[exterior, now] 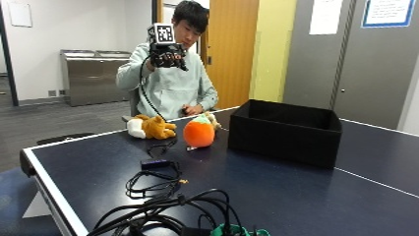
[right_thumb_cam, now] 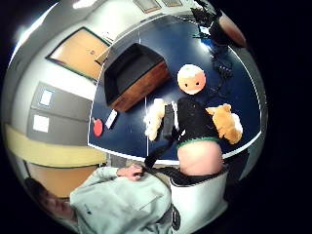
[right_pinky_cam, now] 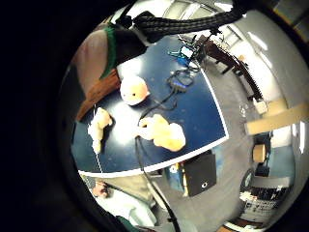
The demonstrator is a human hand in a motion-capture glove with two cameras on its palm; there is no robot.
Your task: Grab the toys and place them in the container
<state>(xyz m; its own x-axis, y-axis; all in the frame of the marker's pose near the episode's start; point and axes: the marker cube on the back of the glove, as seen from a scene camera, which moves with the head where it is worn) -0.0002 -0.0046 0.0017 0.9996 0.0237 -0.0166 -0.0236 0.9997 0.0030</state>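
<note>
Currently, item by item:
Hand: the gloved right hand (exterior: 167,56) is raised at chest height, well above the desk (exterior: 275,187); fingers hang loosely curled and hold nothing.
Toys: three lie on the desk, none yet in the container.
Round toy: an orange ball-shaped plush (exterior: 198,133) with a pale face, just beside the container's near wall.
Dog toy: a brown and white plush (exterior: 152,127), lying on its side near the desk edge in front of the person.
Third toy: a pale plush (right_thumb_cam: 155,118), mostly hidden behind the round one in the outside view.
Container: a black box (exterior: 285,132), open-topped, straight-walled, looks like fabric.
Surfaces: toys soft and furry; desk dark blue, smooth.
Step in hand, by judgement: reaching for a first toy; lower over the body, close around its bulk, and keep off the cable (exterior: 154,184) nearby.
</note>
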